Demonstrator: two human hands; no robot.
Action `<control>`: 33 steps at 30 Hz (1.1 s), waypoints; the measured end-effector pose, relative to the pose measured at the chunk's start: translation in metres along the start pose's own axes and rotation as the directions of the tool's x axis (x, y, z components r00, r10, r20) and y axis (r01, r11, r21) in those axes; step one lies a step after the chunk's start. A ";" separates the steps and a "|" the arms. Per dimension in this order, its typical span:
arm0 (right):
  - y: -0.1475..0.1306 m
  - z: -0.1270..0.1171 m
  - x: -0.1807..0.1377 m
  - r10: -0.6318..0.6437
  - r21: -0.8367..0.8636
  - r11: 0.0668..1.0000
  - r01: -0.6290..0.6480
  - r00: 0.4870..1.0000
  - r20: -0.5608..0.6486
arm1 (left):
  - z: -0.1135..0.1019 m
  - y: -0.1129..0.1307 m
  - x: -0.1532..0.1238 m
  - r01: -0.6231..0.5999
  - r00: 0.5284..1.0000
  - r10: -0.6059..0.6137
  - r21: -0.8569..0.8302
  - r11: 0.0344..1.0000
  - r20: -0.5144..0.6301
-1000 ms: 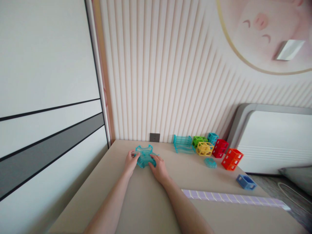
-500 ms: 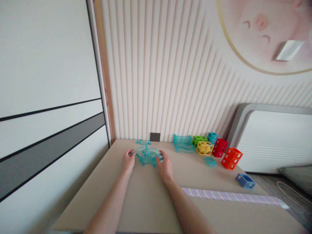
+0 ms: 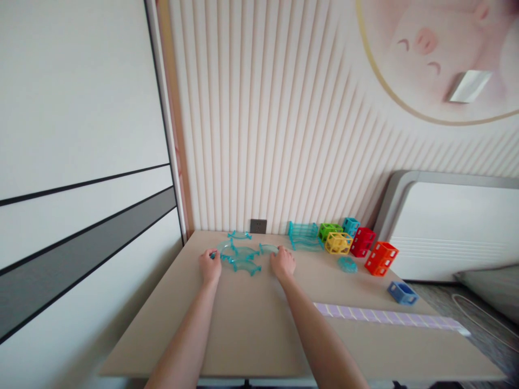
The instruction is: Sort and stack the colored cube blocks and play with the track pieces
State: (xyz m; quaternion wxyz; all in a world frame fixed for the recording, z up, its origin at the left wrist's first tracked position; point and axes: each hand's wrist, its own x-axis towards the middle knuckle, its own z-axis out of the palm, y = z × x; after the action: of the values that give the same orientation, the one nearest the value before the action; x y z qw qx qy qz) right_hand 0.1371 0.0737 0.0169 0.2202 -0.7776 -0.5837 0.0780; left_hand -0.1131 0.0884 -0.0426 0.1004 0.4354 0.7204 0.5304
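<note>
Several see-through teal curved track pieces lie at the far left of the table. My left hand is closed around the near end of one curved piece, at the left of the group. On the other side, my right hand grips the right end of another curved piece, its fingertips partly hidden behind the hand. Between the hands sit two more curved pieces, a middle one and a nearer one. Behind them, close to the wall, rests a further curved piece.
Straight teal track pieces stand near the wall. To their right are green, yellow, red and orange frame blocks, a teal ring-shaped piece and a blue block. A purple strip crosses the table's right side.
My hands have moved apart, the right one outward with a curved piece. The pieces that were bunched between them now lie spread out on the table.
</note>
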 end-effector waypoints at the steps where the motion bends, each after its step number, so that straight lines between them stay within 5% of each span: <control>1: -0.001 -0.001 0.000 -0.015 -0.011 1.000 0.015 1.000 0.004 | -0.001 0.000 0.000 -0.007 1.000 0.007 0.017 1.000 0.004; 6: -0.014 -0.010 -0.008 -0.236 -0.019 0.972 0.236 0.972 0.015 | -0.002 0.003 -0.002 -0.064 0.998 0.062 0.088 0.994 0.027; 12: -0.040 -0.006 -0.037 -0.635 0.067 0.771 0.633 0.758 0.149 | 0.000 0.006 -0.007 -0.145 0.988 0.134 0.145 0.979 0.078; 26: -0.038 0.011 -0.031 -0.634 0.092 0.773 0.628 0.758 0.155 | 0.000 0.016 -0.019 -0.423 0.887 0.398 0.065 0.904 0.236; 33: -0.039 0.005 -0.032 -0.665 0.119 0.746 0.655 0.733 0.139 | -0.005 0.021 -0.020 -0.414 0.886 0.395 0.027 0.910 0.244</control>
State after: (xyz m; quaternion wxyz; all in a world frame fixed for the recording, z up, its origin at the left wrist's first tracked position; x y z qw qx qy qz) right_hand 0.0914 0.0532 0.0250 0.2059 -0.5029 -0.8357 0.0798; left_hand -0.0934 0.0713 -0.0289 0.0544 0.6386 0.6171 0.4565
